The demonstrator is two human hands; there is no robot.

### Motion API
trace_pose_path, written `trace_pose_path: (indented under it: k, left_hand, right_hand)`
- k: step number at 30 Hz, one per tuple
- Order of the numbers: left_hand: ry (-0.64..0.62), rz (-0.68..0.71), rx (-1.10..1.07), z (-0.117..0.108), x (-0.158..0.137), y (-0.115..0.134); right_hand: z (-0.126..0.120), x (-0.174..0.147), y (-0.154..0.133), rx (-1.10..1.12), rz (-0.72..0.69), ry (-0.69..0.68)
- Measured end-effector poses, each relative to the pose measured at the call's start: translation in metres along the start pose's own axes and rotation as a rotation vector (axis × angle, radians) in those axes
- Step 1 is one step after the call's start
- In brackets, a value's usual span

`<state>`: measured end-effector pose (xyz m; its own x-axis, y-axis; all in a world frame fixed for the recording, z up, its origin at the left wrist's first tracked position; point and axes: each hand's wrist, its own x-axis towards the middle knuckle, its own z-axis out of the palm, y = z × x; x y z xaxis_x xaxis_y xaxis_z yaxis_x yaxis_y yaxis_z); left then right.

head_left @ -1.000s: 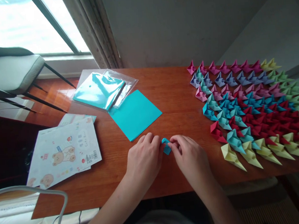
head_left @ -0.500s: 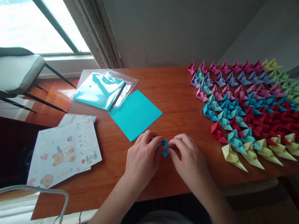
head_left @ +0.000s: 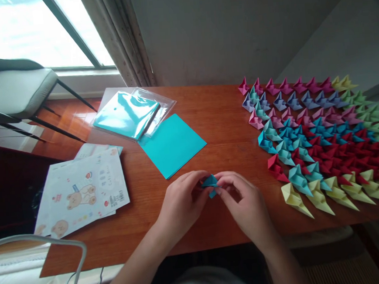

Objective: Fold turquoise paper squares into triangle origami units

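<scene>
A small folded piece of blue origami paper (head_left: pixel 210 182) is held between my two hands, over the wooden table near its front edge. My left hand (head_left: pixel 184 199) pinches its left side between thumb and fingers. On the other side, my right hand (head_left: pixel 241 199) grips it with thumb and fingertips. The fingers cover part of the folds. Just beyond my left hand lies a stack of square turquoise paper (head_left: pixel 173 145), flat on the table (head_left: pixel 214 122).
Rows of folded paper boats (head_left: pixel 335 156) in many colours fill the table's right side. Clear-wrapped turquoise paper packs (head_left: pixel 124 114) overlap the stack at the back left. Bear-printed packets (head_left: pixel 84 189) lie at the left edge, near a white metal frame (head_left: pixel 62 240) and a chair (head_left: pixel 15 90).
The blue folded paper has turned in my hands and shows a broader, flatter face on top. My fingers have shifted their hold slightly; the other things stay put.
</scene>
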<state>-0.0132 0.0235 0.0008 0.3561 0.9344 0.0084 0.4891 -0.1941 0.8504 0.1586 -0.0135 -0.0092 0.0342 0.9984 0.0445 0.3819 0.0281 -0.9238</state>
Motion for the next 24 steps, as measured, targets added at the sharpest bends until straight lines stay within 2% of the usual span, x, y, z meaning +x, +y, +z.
trace_pose_path:
  k: [4, 9, 24]
  left_hand:
    - [0.003, -0.126, -0.365, -0.0003, 0.0021, 0.0023]
    - [0.025, -0.213, -0.586, -0.0006, 0.0038, 0.0030]
    - [0.044, -0.236, -0.546, 0.0022, 0.0014, -0.0013]
  right_hand:
    - [0.0058, -0.0003, 0.0080, 0.216, 0.090, 0.045]
    - [0.0083, 0.0011, 0.0064, 0.229, 0.156, 0.004]
    - [0.0041, 0.0025, 0.0067, 0.359, 0.202, -0.031]
